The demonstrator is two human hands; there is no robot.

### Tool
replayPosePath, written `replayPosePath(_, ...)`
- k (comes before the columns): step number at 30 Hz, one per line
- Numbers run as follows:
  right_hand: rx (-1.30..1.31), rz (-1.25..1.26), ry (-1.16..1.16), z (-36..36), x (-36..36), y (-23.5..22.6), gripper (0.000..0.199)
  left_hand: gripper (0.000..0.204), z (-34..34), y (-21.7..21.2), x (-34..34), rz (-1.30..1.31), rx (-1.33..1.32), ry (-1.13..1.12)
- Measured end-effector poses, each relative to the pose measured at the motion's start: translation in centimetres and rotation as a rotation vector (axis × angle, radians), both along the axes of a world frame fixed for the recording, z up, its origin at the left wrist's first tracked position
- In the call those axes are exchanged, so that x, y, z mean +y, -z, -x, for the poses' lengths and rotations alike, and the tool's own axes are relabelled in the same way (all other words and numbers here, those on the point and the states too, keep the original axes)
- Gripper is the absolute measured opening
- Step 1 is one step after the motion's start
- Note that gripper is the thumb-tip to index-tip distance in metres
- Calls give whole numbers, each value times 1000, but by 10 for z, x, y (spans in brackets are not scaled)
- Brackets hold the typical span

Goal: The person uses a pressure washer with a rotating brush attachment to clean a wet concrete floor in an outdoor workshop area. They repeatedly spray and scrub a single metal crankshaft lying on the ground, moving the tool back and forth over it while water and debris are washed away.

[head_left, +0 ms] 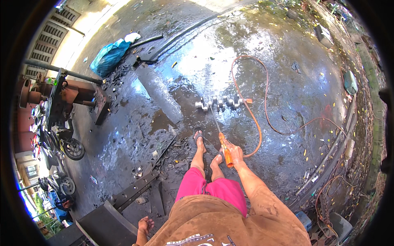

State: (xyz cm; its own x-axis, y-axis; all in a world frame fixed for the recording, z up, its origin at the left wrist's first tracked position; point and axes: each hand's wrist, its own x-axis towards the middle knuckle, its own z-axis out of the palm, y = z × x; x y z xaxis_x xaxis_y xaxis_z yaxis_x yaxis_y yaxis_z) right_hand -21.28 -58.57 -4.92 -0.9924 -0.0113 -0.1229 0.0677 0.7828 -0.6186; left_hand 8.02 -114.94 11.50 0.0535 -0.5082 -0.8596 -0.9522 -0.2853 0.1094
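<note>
Gripping the orange spray wand [225, 152], her right hand [234, 152] aims its lance at the crankshaft [217, 102] on the wet floor [287, 82], best swept slowly along each journal, while the left hand [145, 225] hangs loosely open.

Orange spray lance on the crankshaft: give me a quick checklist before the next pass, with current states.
1. Grip: right hand closed around the orange-handled spray lance: ok.
2. Aim: the lance's thin metal tip points at the grey steel crankshaft lying on the wet concrete floor: ok.
3. Hose: the orange rubber hose loops over the floor beside the crankshaft, no visible kink: ok.
4. Feet: sandalled feet stand on wet, debris-strewn ground close to the lance: not ok.
5. Left hand hangs low at the person's side, holding nothing visible: ok.
6. Water flowing at the tip: cannot tell.
</note>
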Motion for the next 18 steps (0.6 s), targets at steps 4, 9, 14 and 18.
replayPosePath(4,-11,45,49,-2,6,-13,50,26,4,0,-1,-13,18,-1)
replayPosePath(9,73,129,200,-11,24,-54,37,25,8,9,3,-19,-22,-3)
replayPosePath(14,149,108,288,-10,43,-71,35,26,23,21,9,-69,36,51)
replayPosePath(18,136,54,313,-14,59,-65,38,26,34,23,8,-43,28,69)
